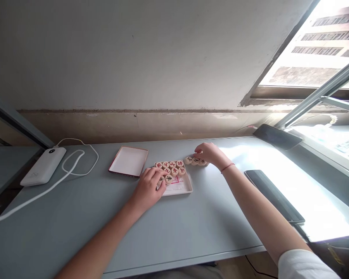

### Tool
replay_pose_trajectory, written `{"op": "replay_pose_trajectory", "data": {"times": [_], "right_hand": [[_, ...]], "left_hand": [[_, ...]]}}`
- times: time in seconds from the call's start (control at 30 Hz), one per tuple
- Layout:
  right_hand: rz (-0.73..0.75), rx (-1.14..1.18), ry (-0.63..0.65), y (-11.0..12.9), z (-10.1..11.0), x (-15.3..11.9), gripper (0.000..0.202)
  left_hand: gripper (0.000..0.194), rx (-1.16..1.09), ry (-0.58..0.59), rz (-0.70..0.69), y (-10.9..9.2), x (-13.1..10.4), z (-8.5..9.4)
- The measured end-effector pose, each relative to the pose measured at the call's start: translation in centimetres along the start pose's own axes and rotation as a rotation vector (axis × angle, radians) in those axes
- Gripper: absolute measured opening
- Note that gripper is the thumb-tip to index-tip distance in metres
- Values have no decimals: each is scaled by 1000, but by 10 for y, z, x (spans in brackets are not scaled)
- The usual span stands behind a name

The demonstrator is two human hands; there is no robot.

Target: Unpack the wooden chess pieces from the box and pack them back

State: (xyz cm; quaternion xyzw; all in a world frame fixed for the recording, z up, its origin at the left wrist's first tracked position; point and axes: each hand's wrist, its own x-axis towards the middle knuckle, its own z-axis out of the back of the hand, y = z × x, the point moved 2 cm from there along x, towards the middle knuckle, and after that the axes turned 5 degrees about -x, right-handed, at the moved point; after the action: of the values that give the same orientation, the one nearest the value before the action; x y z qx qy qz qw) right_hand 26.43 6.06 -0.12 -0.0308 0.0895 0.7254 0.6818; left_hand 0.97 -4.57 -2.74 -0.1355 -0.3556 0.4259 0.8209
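Observation:
Several round wooden pieces with red and black characters stand in rows in a shallow white box (178, 188) at the middle of the desk. My left hand (149, 185) rests at the box's left side, its fingers apart over the pieces; the thumb is beside a black-marked piece (169, 179). To the right of the box, more black-marked pieces (189, 160) lie in a short row on the desk. My right hand (209, 152) is over this row with its fingertips bent down to the pieces. Whether it grips one is hidden.
An open box lid (129, 161) lies left of the box. A white power bank (44, 166) with a cable is at the far left. A dark tablet (274, 195) lies right of my right forearm, and a phone (277, 136) is at the back right. A wall (139, 58) stands behind the desk (174, 228).

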Motion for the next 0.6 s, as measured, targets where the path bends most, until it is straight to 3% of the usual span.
{"op": "replay_pose_trajectory", "data": {"times": [0.33,0.6], "right_hand": [[55,-52,-104,-5,-3,8,20],[43,-61,-29,-3,-3,6,20]], "left_hand": [[24,4,-3,3,-1,-1,1],[23,8,12,4,0,-2,-3]]}}
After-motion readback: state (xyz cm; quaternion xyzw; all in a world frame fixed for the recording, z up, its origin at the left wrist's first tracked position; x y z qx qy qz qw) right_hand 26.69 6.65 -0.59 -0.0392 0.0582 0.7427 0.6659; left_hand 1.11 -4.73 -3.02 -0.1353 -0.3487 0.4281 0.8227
